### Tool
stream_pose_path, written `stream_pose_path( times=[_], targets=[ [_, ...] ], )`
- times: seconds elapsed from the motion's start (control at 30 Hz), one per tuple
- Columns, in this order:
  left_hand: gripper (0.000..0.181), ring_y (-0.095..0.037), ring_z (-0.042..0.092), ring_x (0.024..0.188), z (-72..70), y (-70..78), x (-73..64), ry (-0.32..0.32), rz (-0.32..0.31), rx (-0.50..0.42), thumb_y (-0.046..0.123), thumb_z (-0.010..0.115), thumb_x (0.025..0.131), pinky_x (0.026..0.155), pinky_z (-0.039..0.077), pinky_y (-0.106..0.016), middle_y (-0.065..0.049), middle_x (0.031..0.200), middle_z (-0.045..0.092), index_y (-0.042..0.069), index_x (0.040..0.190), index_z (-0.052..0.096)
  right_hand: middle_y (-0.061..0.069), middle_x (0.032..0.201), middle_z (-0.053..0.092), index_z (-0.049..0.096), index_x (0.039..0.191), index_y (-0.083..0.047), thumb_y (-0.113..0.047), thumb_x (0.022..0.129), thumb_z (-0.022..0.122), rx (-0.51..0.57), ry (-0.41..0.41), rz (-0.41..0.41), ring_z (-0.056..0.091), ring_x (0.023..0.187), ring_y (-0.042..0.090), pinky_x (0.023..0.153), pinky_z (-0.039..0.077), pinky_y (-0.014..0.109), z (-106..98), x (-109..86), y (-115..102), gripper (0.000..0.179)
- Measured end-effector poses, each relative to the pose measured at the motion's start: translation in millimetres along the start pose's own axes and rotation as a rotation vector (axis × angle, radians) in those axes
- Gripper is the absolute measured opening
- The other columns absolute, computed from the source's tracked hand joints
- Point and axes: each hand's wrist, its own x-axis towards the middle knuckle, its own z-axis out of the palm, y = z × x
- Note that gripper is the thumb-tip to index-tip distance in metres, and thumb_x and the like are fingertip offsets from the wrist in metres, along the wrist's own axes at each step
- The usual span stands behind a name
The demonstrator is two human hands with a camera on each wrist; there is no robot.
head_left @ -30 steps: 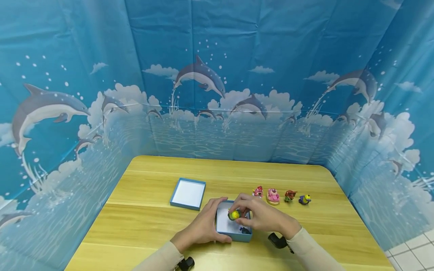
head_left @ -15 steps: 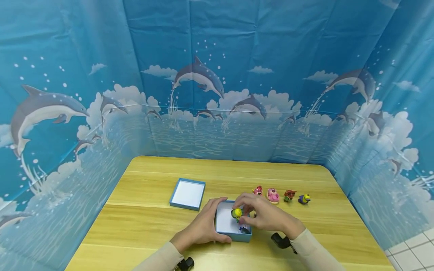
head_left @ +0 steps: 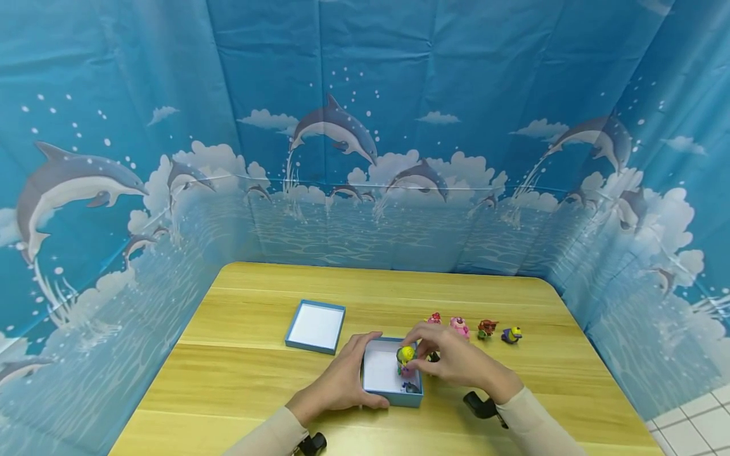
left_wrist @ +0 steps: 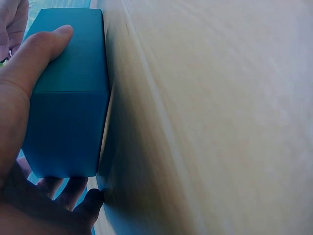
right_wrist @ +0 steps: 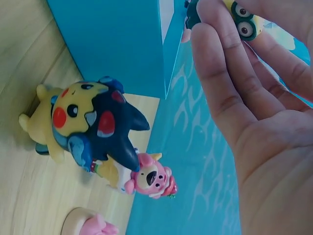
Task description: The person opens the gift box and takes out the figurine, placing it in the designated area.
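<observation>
My left hand [head_left: 342, 380] grips the open blue box [head_left: 393, 399], thumb on the near wall and fingers round the left side. In the left wrist view, the thumb lies on the box's wall [left_wrist: 68, 132]. My right hand [head_left: 453, 354] pinches a small yellow minion figure [head_left: 405, 353] over the right part of the box; its goggled eyes [right_wrist: 244, 22] show between the fingers in the right wrist view. A dark figure [head_left: 410, 387] lies in the box's near right corner, with something pinkish just below the minion.
The blue lid [head_left: 315, 326], white inside, lies at the left. Beside the box stands a yellow Pikachu figure [right_wrist: 73, 112] in a dark hood. Behind my right hand are pink bear figures [head_left: 459, 327], a red-brown figure [head_left: 486, 329] and a blue-and-yellow figure [head_left: 511, 335].
My right hand has moved rightward across the box with the minion figure, which has turned a little. The pinkish thing in the box has come into view. My left hand keeps its place.
</observation>
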Motion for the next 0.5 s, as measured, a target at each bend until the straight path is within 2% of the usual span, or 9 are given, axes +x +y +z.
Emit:
stream_pose_path(
  times=[0.27, 0.5],
  targets=[
    [0.138, -0.023, 0.058, 0.149, 1.2, -0.2, -0.8, 0.000, -0.005, -0.005, 0.064, 0.107, 0.077, 0.126, 0.056, -0.052, -0.003, 0.177, 0.047, 0.028, 0.185, 0.028, -0.001, 0.114, 0.083, 0.079, 0.129, -0.017, -0.026, 0.105, 0.091, -0.023, 0.059, -0.014, 0.078, 0.095, 0.000, 0.084, 0.073, 0.044, -4, -4.8, 3, 0.028],
    [0.138, -0.026, 0.058, 0.151, -0.8, 0.7, -0.1, -0.001, -0.009, -0.017, 0.062, 0.107, 0.077, 0.127, 0.055, -0.057, -0.005, 0.177, 0.047, 0.027, 0.185, 0.028, -0.013, 0.105, 0.080, 0.078, 0.125, -0.022, -0.030, 0.103, 0.093, -0.101, 0.119, -0.023, 0.074, 0.092, -0.003, 0.085, 0.073, 0.040, -11, -10.3, 7, 0.029]
  ],
)
